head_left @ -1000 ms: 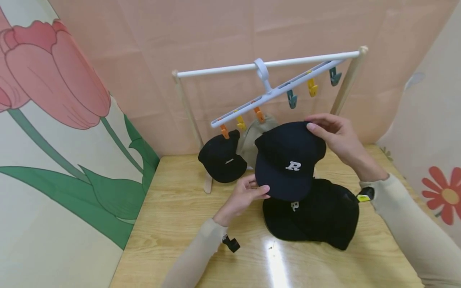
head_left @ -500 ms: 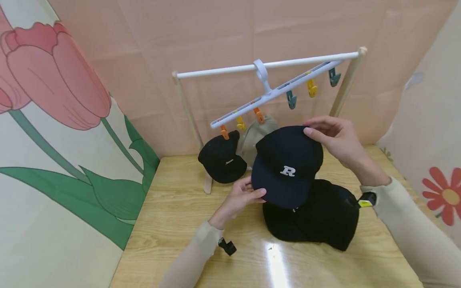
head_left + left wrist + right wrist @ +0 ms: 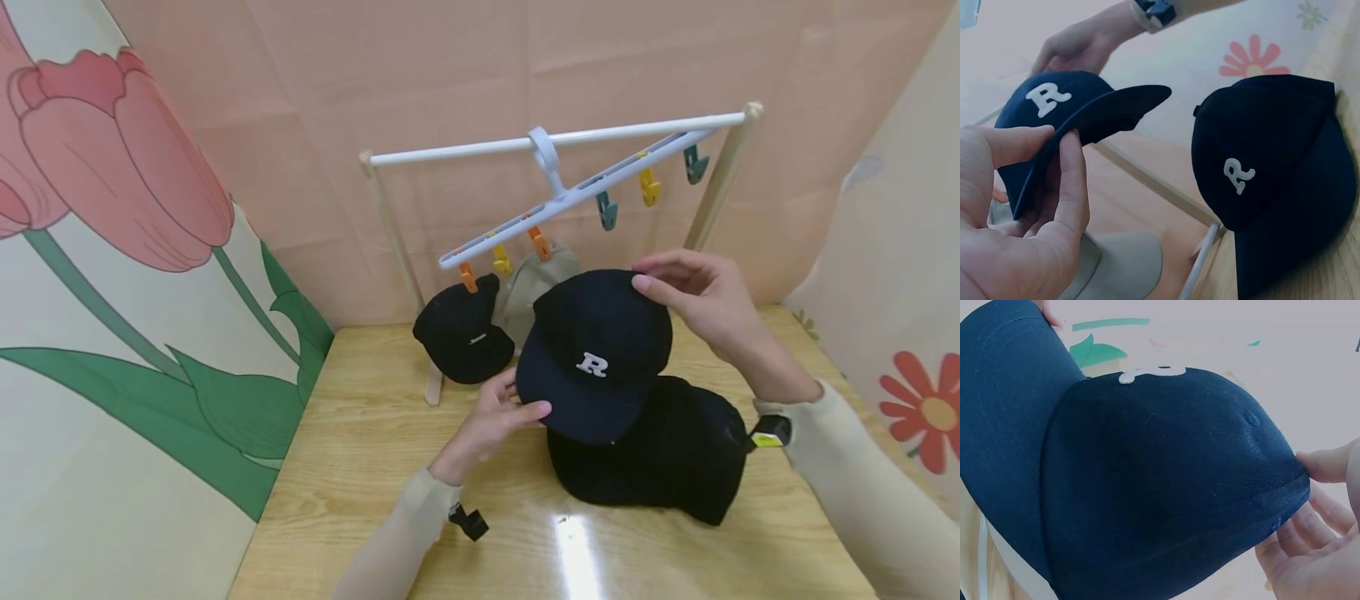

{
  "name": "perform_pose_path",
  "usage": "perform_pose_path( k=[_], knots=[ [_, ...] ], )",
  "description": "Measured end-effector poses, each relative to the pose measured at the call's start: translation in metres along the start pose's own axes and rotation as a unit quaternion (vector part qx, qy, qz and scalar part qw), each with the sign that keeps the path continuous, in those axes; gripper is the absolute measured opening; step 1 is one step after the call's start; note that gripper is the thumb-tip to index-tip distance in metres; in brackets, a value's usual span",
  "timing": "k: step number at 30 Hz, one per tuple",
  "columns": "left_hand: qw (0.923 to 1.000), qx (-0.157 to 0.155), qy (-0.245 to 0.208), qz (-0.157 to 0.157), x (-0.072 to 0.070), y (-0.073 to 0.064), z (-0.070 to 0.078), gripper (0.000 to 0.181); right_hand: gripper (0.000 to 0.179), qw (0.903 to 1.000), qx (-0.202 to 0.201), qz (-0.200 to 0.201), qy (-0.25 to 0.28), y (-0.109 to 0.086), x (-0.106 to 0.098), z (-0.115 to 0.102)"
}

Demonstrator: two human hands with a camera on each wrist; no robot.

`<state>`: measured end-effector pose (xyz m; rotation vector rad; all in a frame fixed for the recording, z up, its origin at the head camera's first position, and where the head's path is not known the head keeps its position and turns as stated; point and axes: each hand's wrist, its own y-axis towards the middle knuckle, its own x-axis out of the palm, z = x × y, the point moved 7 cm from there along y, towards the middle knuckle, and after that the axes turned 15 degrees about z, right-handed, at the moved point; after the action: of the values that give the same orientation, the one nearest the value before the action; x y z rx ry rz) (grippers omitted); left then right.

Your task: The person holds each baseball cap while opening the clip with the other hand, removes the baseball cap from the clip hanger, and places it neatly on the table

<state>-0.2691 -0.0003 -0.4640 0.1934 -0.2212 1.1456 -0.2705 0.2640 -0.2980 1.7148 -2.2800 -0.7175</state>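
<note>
Both hands hold a navy baseball cap (image 3: 611,321) with a white R, raised above the worktop (image 3: 360,467) and in front of the clip hanger (image 3: 577,195). The left hand (image 3: 487,421) reaches in from the lower left, thumb laid on the brim (image 3: 562,400) and fingers bent beneath, pinching it. The right hand (image 3: 701,296), set higher, angles inward from the right, its thumb and fingers nearly together on the crown's far edge. Another R cap (image 3: 675,450) lies below.
</note>
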Motion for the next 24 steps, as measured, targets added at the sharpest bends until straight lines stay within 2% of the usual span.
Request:
perform_pose_path(
  k=[8, 13, 18, 24],
  knots=[
    [0.9997, 0.001, -0.022, 0.011, -0.009, -0.003, 0.004, 0.045, 0.025, 0.9993, 0.002, 0.001, -0.038, -0.007, -0.004, -0.003],
    [0.9995, 0.01, -0.03, 0.004, -0.013, -0.004, 0.007, 0.04, 0.026, 0.9985, 0.019, 0.001, -0.051, -0.011, -0.007, -0.003],
    [0.9984, 0.019, -0.05, -0.017, -0.017, -0.007, 0.008, 0.05, 0.026, 0.9975, 0.031, 0.005, -0.063, -0.016, -0.007, -0.002],
    [0.9957, 0.03, -0.082, -0.032, -0.019, -0.01, 0.011, 0.063, 0.025, 0.9988, 0.018, 0.007, -0.045, -0.018, -0.008, -0.003]
  ],
)
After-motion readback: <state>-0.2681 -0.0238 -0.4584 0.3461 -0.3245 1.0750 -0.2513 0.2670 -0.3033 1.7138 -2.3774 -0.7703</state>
